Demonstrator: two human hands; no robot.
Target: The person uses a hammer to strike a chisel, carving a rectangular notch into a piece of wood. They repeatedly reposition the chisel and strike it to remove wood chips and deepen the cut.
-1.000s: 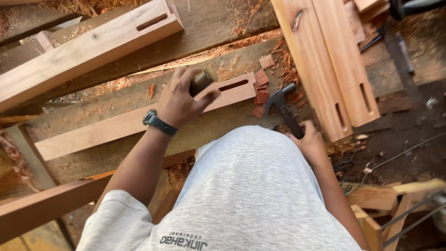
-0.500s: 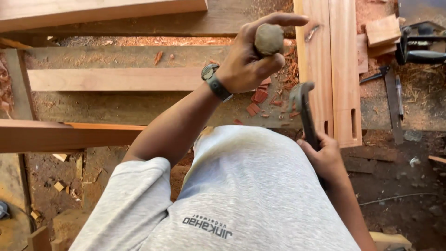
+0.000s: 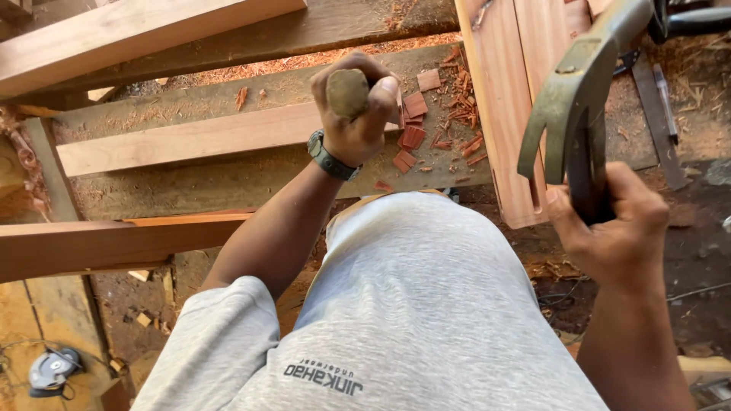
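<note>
My left hand (image 3: pixel 356 114) grips a chisel whose rounded wooden butt end (image 3: pixel 347 93) points up toward the camera, held upright over a long reddish wooden plank (image 3: pixel 183 141). A dark watch sits on that wrist. My right hand (image 3: pixel 613 228) holds a metal hammer (image 3: pixel 575 99) by its dark handle, raised high at the right with its head up near the top edge. Red wood chips (image 3: pixel 415 133) lie scattered on the plank beside the chisel. My grey shirt fills the lower middle.
Several wooden beams lie around: one at the top left (image 3: pixel 137 34), one at the left (image 3: pixel 114 243), and a slotted board (image 3: pixel 506 114) at the right. A power tool (image 3: pixel 49 371) rests at the bottom left. Metal tools lie at the top right (image 3: pixel 666 99).
The right hand has swung the hammer up and to the right, closer to the camera. The left hand with the chisel has come down onto the plank near the chips.
</note>
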